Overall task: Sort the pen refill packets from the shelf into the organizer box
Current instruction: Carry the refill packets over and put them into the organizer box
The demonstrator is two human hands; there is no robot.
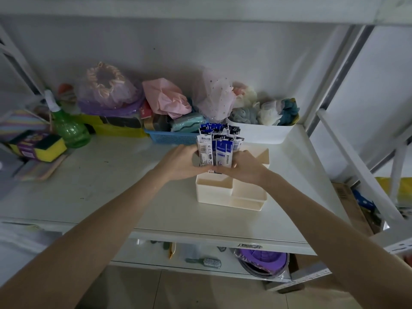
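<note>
Blue-and-white refill packets (pixel 219 144) stand upright in the cream organizer box (pixel 231 195) on the shelf (pixel 124 181). Left hand (pixel 186 162) and right hand (pixel 246 167) cup the bundle, fingers curled round it.

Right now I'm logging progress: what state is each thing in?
pen refill packets: upright, bunched between both hands
organizer box: open, front compartments empty
left hand: gripping the packets
right hand: gripping the packets
spray bottle: upright, capped
</note>
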